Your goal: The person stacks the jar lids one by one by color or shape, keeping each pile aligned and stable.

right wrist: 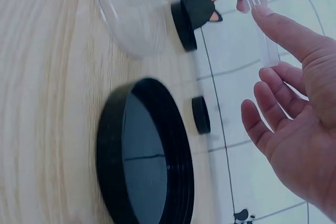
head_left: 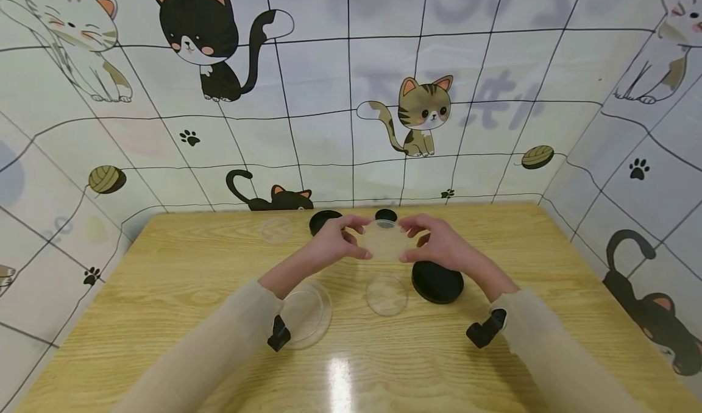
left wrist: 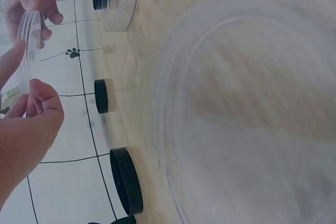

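A clear round plastic lid with ridged sides (head_left: 386,240) is held up above the table, tilted toward the head camera. My left hand (head_left: 336,240) pinches its left edge between thumb and fingers. On the opposite edge, my right hand (head_left: 439,242) grips it the same way, its other fingers loosely bent in the right wrist view. Just below the hands stands a clear round container (head_left: 386,295). Beside that container, under the right hand, a large black lid (head_left: 437,282) lies with its hollow side up. A larger clear container (head_left: 315,331) sits partly hidden beneath the left forearm.
Toward the back of the wooden table (head_left: 208,315) lie a small black lid (head_left: 386,215), a mid-sized black lid (head_left: 323,220) partly behind the left hand, and a clear round piece (head_left: 276,230). A cat-patterned wall covering (head_left: 323,84) rises behind the table.
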`<state>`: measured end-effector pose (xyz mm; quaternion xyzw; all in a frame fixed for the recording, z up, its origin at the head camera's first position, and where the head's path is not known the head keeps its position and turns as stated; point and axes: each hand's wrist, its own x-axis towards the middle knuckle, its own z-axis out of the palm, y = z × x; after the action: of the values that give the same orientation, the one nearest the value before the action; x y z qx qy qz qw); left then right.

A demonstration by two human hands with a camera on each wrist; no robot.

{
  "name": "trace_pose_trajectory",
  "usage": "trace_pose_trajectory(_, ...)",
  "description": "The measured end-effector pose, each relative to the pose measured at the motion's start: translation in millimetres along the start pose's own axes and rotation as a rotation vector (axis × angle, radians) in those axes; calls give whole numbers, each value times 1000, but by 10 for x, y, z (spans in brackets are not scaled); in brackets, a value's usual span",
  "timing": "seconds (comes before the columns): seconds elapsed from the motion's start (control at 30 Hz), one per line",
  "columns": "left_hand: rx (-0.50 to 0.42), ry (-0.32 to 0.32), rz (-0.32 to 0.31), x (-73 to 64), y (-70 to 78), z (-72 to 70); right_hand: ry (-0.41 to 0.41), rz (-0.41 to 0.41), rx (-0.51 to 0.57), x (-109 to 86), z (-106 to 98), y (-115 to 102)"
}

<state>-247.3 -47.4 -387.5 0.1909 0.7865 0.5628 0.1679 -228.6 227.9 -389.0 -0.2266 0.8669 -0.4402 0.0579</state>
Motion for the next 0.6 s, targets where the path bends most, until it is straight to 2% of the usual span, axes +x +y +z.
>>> trace_pose_trajectory(0.37,-42,28,6,-407,-11,-153,-16,-60,17,10,226,-267)
trace_pose_trajectory(0.6,6,69,-10,-674,-58,-244,-59,-104,41,57,414,-344)
